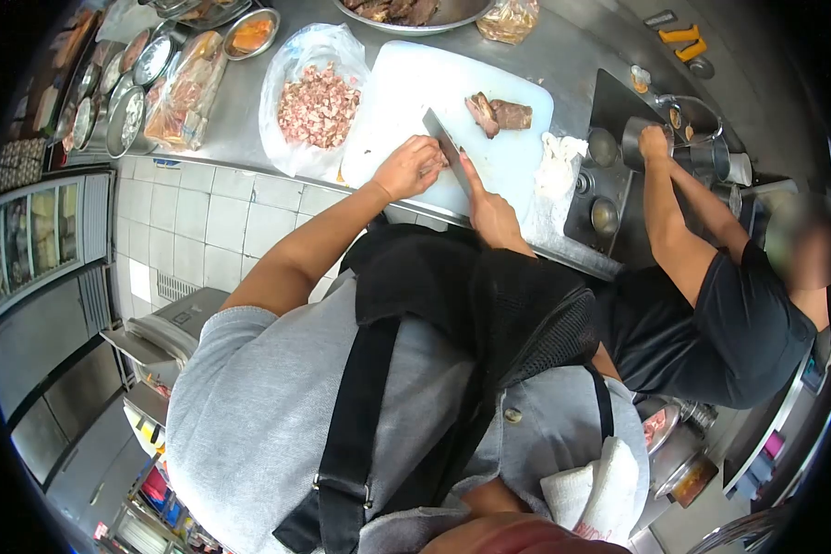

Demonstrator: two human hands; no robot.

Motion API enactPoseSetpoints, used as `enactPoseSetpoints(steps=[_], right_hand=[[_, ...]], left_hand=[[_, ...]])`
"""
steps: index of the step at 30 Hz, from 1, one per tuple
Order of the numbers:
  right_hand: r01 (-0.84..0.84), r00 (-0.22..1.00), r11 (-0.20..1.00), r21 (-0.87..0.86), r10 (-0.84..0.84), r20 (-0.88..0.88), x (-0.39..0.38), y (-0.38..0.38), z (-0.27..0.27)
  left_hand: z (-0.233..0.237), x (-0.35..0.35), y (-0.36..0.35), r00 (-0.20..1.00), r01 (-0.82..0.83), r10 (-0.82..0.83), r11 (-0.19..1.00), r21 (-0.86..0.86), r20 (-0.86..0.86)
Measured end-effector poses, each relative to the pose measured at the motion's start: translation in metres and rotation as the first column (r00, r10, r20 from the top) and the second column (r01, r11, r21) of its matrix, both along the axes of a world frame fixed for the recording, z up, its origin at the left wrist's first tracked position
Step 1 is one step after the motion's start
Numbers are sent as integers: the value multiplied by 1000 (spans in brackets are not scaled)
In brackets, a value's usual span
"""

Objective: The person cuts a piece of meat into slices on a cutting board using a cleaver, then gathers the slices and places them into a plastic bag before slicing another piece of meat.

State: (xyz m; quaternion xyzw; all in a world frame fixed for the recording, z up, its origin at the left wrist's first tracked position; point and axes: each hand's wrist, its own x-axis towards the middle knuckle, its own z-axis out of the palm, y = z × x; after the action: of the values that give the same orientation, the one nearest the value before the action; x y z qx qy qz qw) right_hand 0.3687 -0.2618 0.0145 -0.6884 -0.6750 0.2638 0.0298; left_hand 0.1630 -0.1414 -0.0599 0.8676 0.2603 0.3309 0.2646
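A knife (445, 141) with a broad blade is in my right hand (492, 214), whose index finger lies along the blade. Close to its left side, my left hand (411, 167) has its fingers bent down on the white cutting board (402, 92), over a small piece of meat mostly hidden under the fingertips. Two pieces of browned meat (512, 115) lie farther up on the right part of the board. Left of the board, a clear plastic bag (277, 88) holds diced pinkish meat (319, 106).
A large metal bowl (415, 28) of meat stands behind the board. A white cloth (559, 166) lies at its right. Another person (683, 314) in black works at the sink area on the right. Metal bowls (125, 120) and bagged food (185, 102) line the left.
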Motion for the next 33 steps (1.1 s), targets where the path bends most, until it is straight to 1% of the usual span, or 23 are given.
enactPoseSetpoints(steps=[2, 3, 5, 6, 8, 9, 11, 12, 14, 16, 18, 20, 22, 24, 25, 26, 30, 33], right_hand=[[8, 998, 999, 36, -6, -59, 5, 2, 1], [15, 998, 999, 32, -13, -55, 6, -1, 7], [-13, 1000, 1000, 23, 13, -17, 3, -1, 35], [-12, 1000, 1000, 21, 12, -17, 2, -7, 48], [3, 1000, 996, -89, -4, -11, 3, -17, 68], [1, 1000, 996, -91, -2, -11, 4, -19, 61], [23, 994, 996, -81, -32, -105, 6, -23, 32], [23, 994, 996, -88, -32, -107, 1, -21, 20], [39, 997, 998, 51, -35, -73, -9, -4, -1], [53, 997, 998, 32, -51, -65, -7, -4, -6], [46, 993, 996, 83, -37, -109, -3, -3, -8], [49, 994, 996, 78, -41, -101, -3, -3, -10], [45, 995, 997, 68, -39, -96, -2, -2, -6], [13, 994, 995, 95, -3, -113, 4, 0, -1], [14, 994, 995, 97, -3, -113, 8, 1, 2], [-2, 996, 996, 91, 10, -83, 9, 0, 12], [0, 1000, 999, 50, 0, 0, 6, -14, 41], [-18, 999, 1000, -1, 18, 37, 5, -26, 53]], left_hand=[[-2, 0, -4, 999, -18, 20, 998, -52, 38], [-2, 0, -7, 999, -12, 14, 998, -56, 42], [1, -1, -5, 998, -32, 32, 999, -1, 46], [2, -1, -5, 998, -31, 31, 1000, -3, 46], [4, -2, -4, 998, -34, 33, 999, 37, 45], [2, -1, -4, 998, -36, 35, 999, 34, 44], [-4, -1, -3, 997, -30, 31, 999, -17, 71], [-4, -2, -6, 997, -30, 32, 999, -24, 68], [-1, -2, -2, 1000, -13, 14, 998, -59, 8], [2, -3, -1, 1000, -18, 19, 999, -48, 16], [7, -2, -5, 1000, -10, 11, 999, -39, 28], [15, -5, -11, 994, -77, 79, 997, -24, 71], [15, -11, -13, 994, -82, 83, 996, -19, 73], [9, -15, -10, 993, -90, 91, 996, -16, 74], [2, -16, -7, 996, -60, 62, 998, -36, 62], [0, -16, -5, 998, -30, 33, 998, -58, 49], [-1, -13, -5, 1000, -17, 19, 998, -67, 24], [1, -13, -4, 1000, -16, 17, 998, -58, 10]])
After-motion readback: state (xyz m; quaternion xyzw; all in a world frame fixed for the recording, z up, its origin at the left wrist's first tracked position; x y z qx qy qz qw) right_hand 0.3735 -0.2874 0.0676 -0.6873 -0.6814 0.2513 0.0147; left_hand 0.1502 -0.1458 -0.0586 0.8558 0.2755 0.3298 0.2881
